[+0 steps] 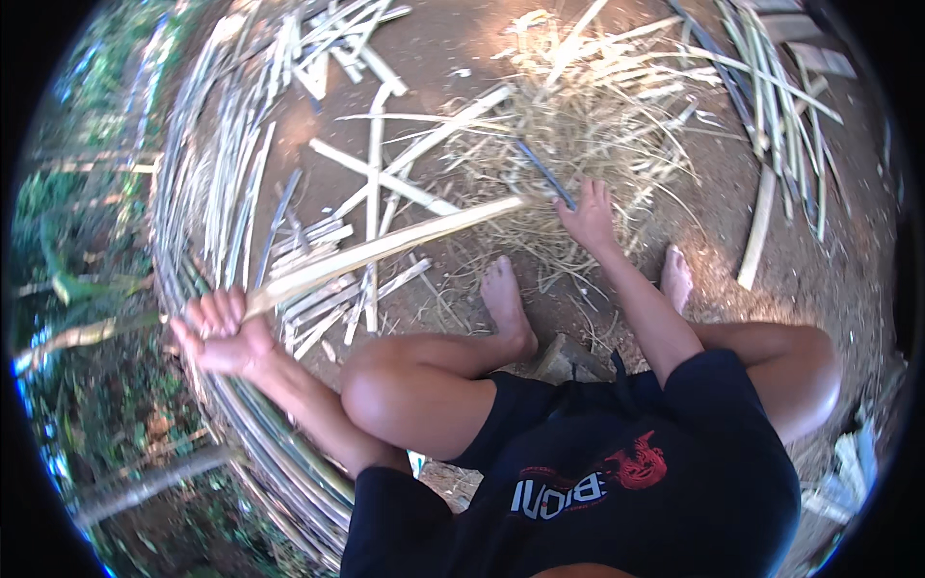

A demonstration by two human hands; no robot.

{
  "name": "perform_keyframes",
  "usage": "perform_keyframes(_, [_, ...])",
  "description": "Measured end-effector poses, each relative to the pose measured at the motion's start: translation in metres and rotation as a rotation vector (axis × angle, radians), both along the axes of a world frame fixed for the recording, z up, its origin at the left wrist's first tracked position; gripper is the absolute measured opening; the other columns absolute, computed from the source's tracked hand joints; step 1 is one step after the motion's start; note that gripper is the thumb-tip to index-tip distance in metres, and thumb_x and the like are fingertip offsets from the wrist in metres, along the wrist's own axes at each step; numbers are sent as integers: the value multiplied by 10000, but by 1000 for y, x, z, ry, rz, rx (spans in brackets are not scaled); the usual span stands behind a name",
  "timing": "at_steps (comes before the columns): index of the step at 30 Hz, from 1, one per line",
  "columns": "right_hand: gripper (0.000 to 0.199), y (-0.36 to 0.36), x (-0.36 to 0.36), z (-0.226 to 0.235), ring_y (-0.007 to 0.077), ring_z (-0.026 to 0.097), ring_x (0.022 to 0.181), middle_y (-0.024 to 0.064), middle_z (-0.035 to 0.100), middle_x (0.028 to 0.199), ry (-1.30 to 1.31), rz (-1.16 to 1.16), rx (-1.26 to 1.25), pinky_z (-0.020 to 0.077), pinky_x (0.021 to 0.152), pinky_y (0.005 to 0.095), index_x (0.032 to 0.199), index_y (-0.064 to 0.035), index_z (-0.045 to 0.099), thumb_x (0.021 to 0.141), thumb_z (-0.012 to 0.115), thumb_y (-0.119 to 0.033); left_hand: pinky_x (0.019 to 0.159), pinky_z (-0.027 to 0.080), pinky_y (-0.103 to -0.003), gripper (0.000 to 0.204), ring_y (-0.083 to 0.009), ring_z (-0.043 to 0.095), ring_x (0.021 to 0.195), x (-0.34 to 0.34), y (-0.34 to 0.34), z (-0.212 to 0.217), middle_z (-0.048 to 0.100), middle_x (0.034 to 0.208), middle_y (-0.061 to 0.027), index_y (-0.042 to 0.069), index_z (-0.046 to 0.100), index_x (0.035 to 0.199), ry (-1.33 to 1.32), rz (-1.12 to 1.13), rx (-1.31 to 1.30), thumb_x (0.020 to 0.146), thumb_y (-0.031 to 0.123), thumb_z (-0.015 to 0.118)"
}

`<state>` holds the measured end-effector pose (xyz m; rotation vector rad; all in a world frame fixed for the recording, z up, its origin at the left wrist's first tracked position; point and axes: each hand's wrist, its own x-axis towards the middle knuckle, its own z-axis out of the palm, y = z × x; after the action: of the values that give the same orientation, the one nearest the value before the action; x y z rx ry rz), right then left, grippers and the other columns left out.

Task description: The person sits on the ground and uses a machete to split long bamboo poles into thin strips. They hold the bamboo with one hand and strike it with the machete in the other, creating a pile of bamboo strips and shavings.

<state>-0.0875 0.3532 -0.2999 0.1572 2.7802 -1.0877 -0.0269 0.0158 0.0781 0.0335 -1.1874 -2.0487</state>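
Note:
My left hand [226,332] is out at the left with its fingers wrapped round a long pale bamboo strip [385,248]. From that hand the strip slants up to the right, and its far end lies close to my right hand [590,220]. A thin dark knife blade [545,173] sticks out from between the thumb and fingers of my right hand, which is closed on the knife; its handle is hidden. Below the right hand and beyond it spreads a heap of curly shavings [597,135], partly blurred.
My bare feet [503,299] rest on brown soil either side of the shavings. Split bamboo strips [222,164] curve along the left edge, beside greenery. Short cut pieces [323,299] lie below the held strip. More long strips [771,106] lie at the far right.

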Motion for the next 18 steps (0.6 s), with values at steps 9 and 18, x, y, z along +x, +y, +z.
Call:
perform_keyframes(9, [629, -35, 16, 112, 364, 595, 1111, 193, 635, 1134, -1, 617, -510, 461, 967, 467, 1306, -85, 446, 903, 562, -554, 558, 349, -319, 475, -148, 380, 498, -38, -14, 8, 384, 572, -20, 76, 434, 762, -84, -74, 223, 989, 478, 325])
perform_keyframes(18, [489, -16, 27, 138, 58, 472, 475, 1, 553, 600, -324, 409, -842, 393, 454, 226, 739, -30, 605, 989, 493, -435, 794, 530, -323, 289, -179, 645, 896, -45, -23, 6, 643, 1045, -119, -28, 514, 1219, -223, -272, -199, 1000, 159, 483])
